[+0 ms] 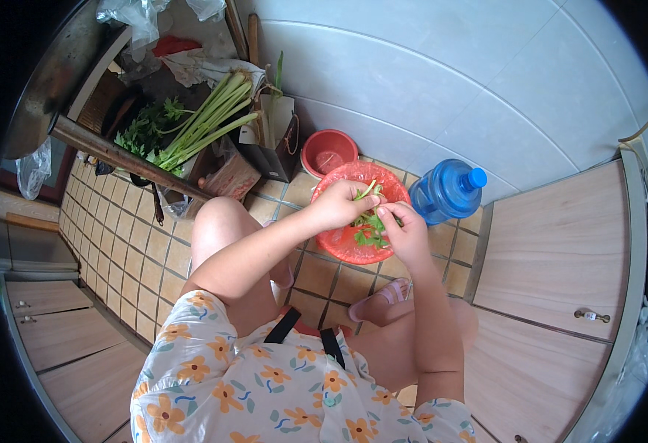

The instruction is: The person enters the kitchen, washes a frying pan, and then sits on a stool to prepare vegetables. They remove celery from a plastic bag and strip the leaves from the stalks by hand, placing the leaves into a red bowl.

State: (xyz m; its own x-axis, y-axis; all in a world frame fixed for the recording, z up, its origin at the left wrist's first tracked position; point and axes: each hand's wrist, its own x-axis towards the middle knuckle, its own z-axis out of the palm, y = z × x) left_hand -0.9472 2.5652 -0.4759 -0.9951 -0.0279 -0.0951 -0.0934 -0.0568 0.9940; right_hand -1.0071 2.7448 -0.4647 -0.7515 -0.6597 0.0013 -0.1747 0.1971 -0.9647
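Both of my hands meet over a round red basin (pixel 329 243) that is lined with a red plastic bag. My left hand (pixel 343 205) pinches a pale green celery stem (pixel 367 190) between thumb and fingers. From the other side my right hand (pixel 404 230) grips the same sprig, its thumb close to my left thumb. Green celery leaves (pixel 371 235) hang below my fingers over the bag. Some of the stem is hidden behind my fingers.
A smaller red bucket (pixel 329 152) stands behind the basin, by the tiled wall. To the right is a blue water jug (pixel 448 191). Long celery stalks (pixel 207 122) lie at left on a shelf rack, next to a dark paper bag (pixel 271 155). Wooden cabinets (pixel 551 249) flank me.
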